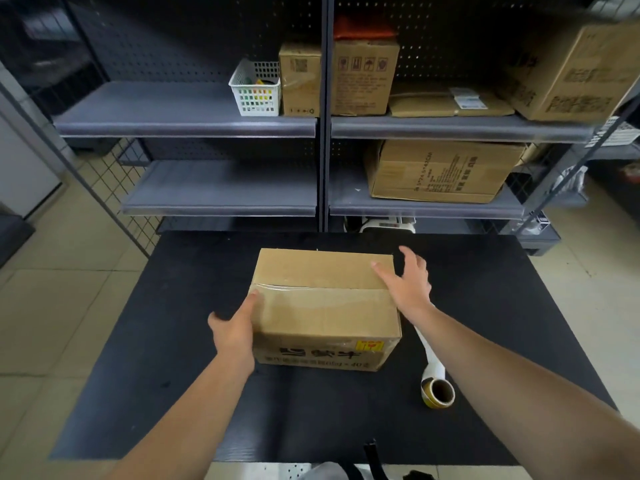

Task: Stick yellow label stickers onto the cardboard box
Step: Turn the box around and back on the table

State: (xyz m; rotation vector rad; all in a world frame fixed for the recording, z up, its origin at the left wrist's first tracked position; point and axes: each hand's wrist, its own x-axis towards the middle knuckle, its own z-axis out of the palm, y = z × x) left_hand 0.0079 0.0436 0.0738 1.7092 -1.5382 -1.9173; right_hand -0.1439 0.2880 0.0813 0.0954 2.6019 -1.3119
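A taped cardboard box point(322, 306) sits in the middle of a black table point(173, 375). One yellow label sticker point(371, 346) is stuck on its front face at the upper right corner. My left hand point(235, 327) presses against the box's left side, thumb on the top edge. My right hand point(408, 278) rests with spread fingers at the box's far right top corner. A roll of label stickers point(437, 393) lies on the table to the right of the box, with a white backing strip point(427, 348) trailing toward the box.
Dark shelving stands behind the table with several cardboard boxes point(446, 171) and a white basket point(255, 88). A wire grid panel point(114, 181) is at the left. A white device point(388, 225) sits behind the table's far edge.
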